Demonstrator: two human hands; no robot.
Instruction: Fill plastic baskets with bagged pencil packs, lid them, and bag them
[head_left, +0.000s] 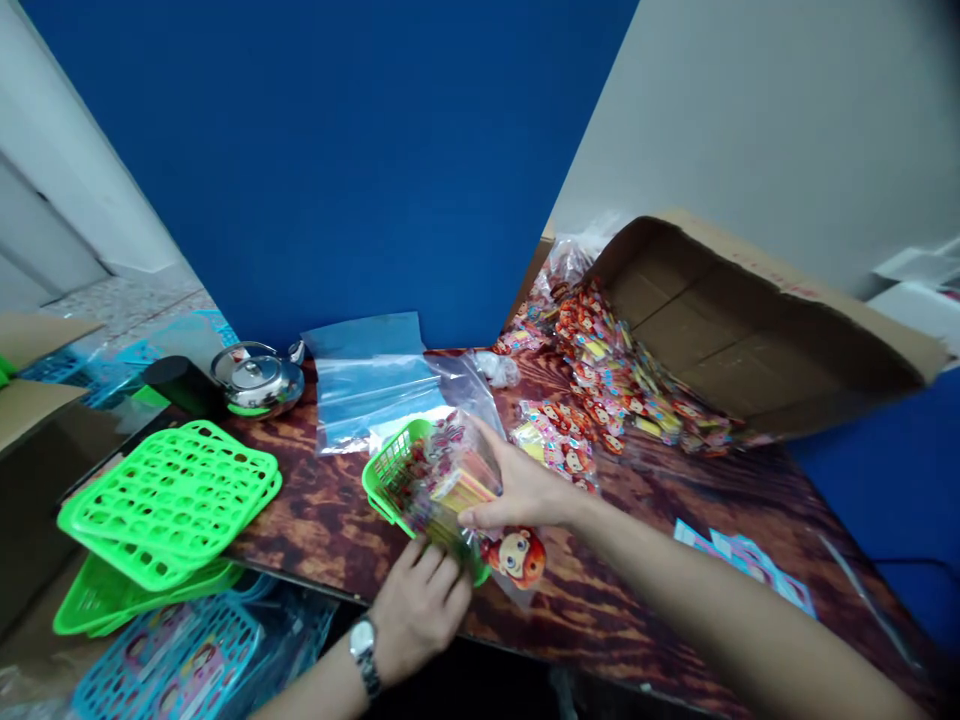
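Observation:
A small green basket (386, 475) stands near the table's front edge, with clear-wrapped packets inside. My right hand (525, 485) grips a stack of doll-print packets (469, 475) in clear plastic, over the basket's right part. A red-haired doll figure (517, 557) sticks out below that hand. My left hand (427, 600), with a watch on the wrist, has its fingers curled over the basket's near rim; the fingertips are partly hidden. Just beyond my right hand lies a small group of similar packets (559, 440).
A tipped cardboard box (720, 310) spills a heap of packets (600, 350) at the right. Clear plastic bags (375, 385) lie behind the basket. Left are green perforated lids (172, 495), a metal kettle (259, 378) and a black cylinder (184, 385). Blue cards (746, 562) lie at right.

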